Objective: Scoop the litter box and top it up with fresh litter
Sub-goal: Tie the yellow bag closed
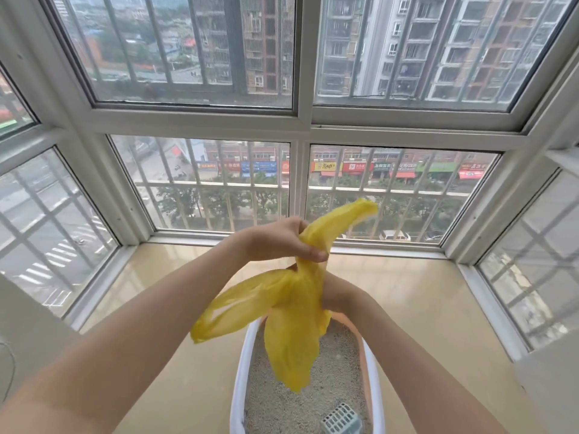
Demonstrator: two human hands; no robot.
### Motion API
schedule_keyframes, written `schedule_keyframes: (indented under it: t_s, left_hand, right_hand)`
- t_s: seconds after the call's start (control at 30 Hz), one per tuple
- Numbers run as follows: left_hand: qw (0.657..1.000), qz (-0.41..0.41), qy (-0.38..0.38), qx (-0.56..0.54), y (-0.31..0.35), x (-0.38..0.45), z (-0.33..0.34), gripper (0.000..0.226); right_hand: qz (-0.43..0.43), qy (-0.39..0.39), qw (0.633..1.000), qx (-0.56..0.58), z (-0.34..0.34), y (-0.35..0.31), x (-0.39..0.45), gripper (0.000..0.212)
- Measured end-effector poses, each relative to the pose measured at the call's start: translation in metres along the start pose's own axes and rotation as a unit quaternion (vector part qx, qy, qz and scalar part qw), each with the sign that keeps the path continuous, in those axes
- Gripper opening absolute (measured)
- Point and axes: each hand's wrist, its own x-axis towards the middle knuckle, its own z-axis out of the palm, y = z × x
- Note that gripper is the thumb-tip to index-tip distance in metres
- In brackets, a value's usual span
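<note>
Gripping the yellow bag point(291, 314) with your left hand point(282, 239), right hand point(336, 294) half hidden, grip unclear, you risk tearing the thin plastic over the litter box point(239, 371).

We look from a single head-worn camera, facing forward and down over both forearms toward a bay of barred windows point(200, 183). The wide angle bends the window frames at the edges. The hands sit close under the lens, with the litter box point(239, 371) below them at the bottom edge.
</note>
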Motion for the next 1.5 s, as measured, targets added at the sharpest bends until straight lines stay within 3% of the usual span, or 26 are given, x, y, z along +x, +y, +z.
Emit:
schedule_keyframes:
  t_s: [0.07, 0.13, 0.17, 0.2, 0.27, 0.37, 0.4, 0.5, 0.57, 0.67, 0.77, 0.87, 0.93, 1.0, 1.07, 1.17, 1.27, 1.5]
  left_hand:
    - [0.996, -0.011, 0.012, -0.087, -0.014, -0.002, 0.001, 0.033]
    - [0.990, -0.028, 0.054, -0.127, -0.031, -0.003, 0.003, 0.045]
    - [0.984, -0.030, 0.096, -0.144, -0.039, -0.003, 0.008, 0.038]
    - [0.971, -0.037, 0.149, -0.185, -0.048, -0.002, 0.013, 0.028]
    - [0.933, -0.055, 0.238, -0.264, -0.054, -0.002, 0.026, 0.033]
    - [0.893, -0.051, 0.348, -0.279, -0.047, -0.008, 0.039, 0.028]
    - [0.878, -0.049, 0.381, -0.286, -0.043, -0.014, 0.041, 0.028]
    - [0.847, -0.040, 0.435, -0.303, -0.047, -0.032, 0.047, 0.019]
    - [0.827, -0.023, 0.462, -0.318, -0.048, -0.043, 0.055, 0.010]
    - [0.814, 0.002, 0.473, -0.337, -0.052, -0.053, 0.060, 0.009]
    - [0.827, -0.028, 0.457, -0.327, -0.058, -0.059, 0.058, 0.017]
    - [0.833, -0.034, 0.508, -0.216, -0.062, -0.065, 0.055, 0.036]
    - [0.845, 0.030, 0.516, -0.135, -0.064, -0.074, 0.053, 0.044]
    - [0.892, 0.077, 0.441, -0.071, -0.063, -0.081, 0.055, 0.047]
    - [0.922, 0.073, 0.379, 0.008, -0.062, -0.080, 0.060, 0.051]
    - [0.918, 0.060, 0.385, 0.066, -0.069, -0.073, 0.057, 0.054]
    - [0.910, 0.060, 0.400, 0.094, -0.071, -0.067, 0.052, 0.043]
    - [0.904, 0.032, 0.414, 0.105, -0.067, -0.053, 0.050, 0.030]
  right_hand:
    - [-0.024, 0.041, 0.993, 0.108, 0.009, -0.010, -0.007, 0.022]
    - [-0.025, 0.056, 0.966, 0.252, 0.015, -0.017, -0.003, 0.031]
    - [-0.037, 0.047, 0.947, 0.315, 0.019, -0.018, -0.002, 0.034]
    - [-0.034, 0.095, 0.935, 0.339, 0.025, -0.026, -0.001, 0.037]
    - [-0.003, 0.145, 0.871, 0.470, 0.031, -0.037, -0.002, 0.047]
    - [0.048, 0.209, 0.813, 0.542, 0.035, -0.040, 0.001, 0.054]
    - [0.061, 0.236, 0.809, 0.534, 0.037, -0.043, 0.000, 0.054]
    - [0.044, 0.298, 0.827, 0.476, 0.043, -0.031, 0.014, 0.041]
    - [0.005, 0.365, 0.872, 0.326, 0.050, -0.025, 0.021, 0.025]
    - [-0.066, 0.382, 0.914, 0.123, 0.049, -0.022, 0.020, 0.011]
    - [-0.147, 0.377, 0.914, -0.038, 0.046, -0.018, 0.021, 0.016]
    - [-0.151, 0.410, 0.891, -0.127, 0.041, -0.015, 0.023, 0.013]
    - [-0.121, 0.433, 0.883, -0.135, 0.039, -0.016, 0.022, 0.016]
    - [-0.094, 0.445, 0.880, -0.134, 0.036, -0.021, 0.019, 0.016]
    - [-0.075, 0.423, 0.889, -0.161, 0.031, -0.024, 0.018, 0.019]
    - [-0.054, 0.340, 0.919, -0.191, 0.019, -0.025, 0.018, 0.033]
    - [-0.032, 0.275, 0.950, -0.146, 0.008, -0.028, 0.013, 0.043]
    - [-0.005, 0.206, 0.978, -0.011, 0.001, -0.036, -0.004, 0.036]
